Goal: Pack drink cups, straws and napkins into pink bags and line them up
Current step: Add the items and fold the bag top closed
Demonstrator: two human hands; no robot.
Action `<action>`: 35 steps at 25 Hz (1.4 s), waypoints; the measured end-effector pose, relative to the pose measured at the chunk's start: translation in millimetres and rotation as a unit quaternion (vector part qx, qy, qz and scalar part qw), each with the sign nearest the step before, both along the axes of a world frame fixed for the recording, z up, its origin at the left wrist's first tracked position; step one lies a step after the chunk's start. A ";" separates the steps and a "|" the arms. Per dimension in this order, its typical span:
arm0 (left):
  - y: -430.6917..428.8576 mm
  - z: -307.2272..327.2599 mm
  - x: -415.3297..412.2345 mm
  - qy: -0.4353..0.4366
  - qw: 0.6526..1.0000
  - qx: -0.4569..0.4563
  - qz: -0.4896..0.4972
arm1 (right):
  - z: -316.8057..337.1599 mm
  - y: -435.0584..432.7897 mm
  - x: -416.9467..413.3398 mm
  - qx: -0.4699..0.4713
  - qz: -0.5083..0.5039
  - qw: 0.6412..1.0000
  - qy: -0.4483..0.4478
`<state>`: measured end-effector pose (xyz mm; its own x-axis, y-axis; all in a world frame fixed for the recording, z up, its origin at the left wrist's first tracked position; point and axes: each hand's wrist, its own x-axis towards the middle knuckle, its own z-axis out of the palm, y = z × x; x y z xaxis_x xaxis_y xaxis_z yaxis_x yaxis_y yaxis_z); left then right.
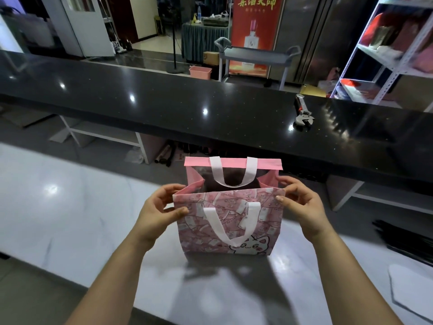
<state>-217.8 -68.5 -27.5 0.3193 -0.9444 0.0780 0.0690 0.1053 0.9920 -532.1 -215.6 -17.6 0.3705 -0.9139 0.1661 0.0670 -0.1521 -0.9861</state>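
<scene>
A pink bag (pixel 228 221) is stood upright on the white counter (pixel 70 207), at the centre of the view, with its mouth held open. Its near rim is pinched at the left top corner by the left hand (pixel 159 212), thumb on the front panel and fingers curled behind. The right top corner is pinched the same way by the right hand (pixel 302 207). The near white handle is hung down over the printed front. Bare counter is seen from 7 to 10 o'clock of the bag. At 3 o'clock, well apart, black straws (pixel 403 240) are laid by the counter's edge, and a flat white sheet (pixel 412 287) is cut off at 4 o'clock. Beyond the bag, a raised black counter (pixel 187 106) is crossed by glare, with a wrench (pixel 303 113) at 1 o'clock.
</scene>
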 end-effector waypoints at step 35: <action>-66.0 -11.2 -21.5 -0.003 0.977 -0.019 0.210 | -16.9 -26.5 28.3 0.172 -0.114 0.977 -0.058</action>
